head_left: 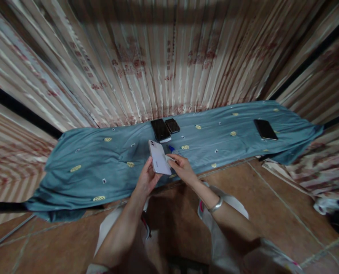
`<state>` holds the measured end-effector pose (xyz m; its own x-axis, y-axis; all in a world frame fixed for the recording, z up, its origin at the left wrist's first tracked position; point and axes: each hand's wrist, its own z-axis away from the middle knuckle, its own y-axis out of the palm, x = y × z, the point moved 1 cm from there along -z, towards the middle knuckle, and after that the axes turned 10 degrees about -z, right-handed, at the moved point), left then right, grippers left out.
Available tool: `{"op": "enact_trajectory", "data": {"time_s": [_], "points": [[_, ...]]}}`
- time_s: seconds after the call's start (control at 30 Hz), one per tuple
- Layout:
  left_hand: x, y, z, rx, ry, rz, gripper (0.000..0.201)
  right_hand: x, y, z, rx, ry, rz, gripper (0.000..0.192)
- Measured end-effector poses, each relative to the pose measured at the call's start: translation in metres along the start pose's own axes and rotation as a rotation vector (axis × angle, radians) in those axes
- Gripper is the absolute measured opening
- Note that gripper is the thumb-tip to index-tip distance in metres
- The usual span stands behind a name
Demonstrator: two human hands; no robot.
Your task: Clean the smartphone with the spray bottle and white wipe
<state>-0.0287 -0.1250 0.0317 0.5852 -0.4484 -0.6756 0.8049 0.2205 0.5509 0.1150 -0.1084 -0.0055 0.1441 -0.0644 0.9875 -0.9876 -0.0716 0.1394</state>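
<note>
**White phone held back-up in both hands over a blue cloth**

The white phone [159,157] is off the surface, its back with the camera cluster turned up toward the head camera, which suggests the rear side is being looked at or worked on. The left hand [147,179] cradles its lower edge from beneath, fingers curled round it. The right hand [181,167] is partly closed, fingertips pressing the phone's right edge; something small and pale seems pinched against it, though what it is I cannot tell. A silver bangle [216,204] sits on the right wrist.

Just beyond the phone, a blue pen-like object [171,148] lies on the blue cloth [101,160] spread over the tabletop. Three dark phones rest flat on it, screens up: two [160,130] [172,125] side by side, nearly touching, straight ahead, and one [265,129] well apart to the right. Four phones in all. Striped curtains [158,57] hang behind.
</note>
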Motion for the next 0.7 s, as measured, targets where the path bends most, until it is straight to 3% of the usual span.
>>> {"op": "enact_trajectory", "data": {"time_s": [0.23, 0.47, 0.7], "points": [[0.003, 0.002, -0.001, 0.005, -0.019, -0.032, 0.019, -0.001, -0.004, 0.0, 0.011, -0.005, 0.041, 0.034], [0.005, 0.007, -0.006, 0.033, -0.002, 0.041, 0.018, 0.005, -0.005, 0.003, -0.007, 0.04, -0.09, 0.033], [-0.001, 0.004, -0.012, 0.071, 0.041, 0.004, 0.029, 0.008, 0.0, 0.011, 0.042, 0.06, -0.112, 0.035]]}}
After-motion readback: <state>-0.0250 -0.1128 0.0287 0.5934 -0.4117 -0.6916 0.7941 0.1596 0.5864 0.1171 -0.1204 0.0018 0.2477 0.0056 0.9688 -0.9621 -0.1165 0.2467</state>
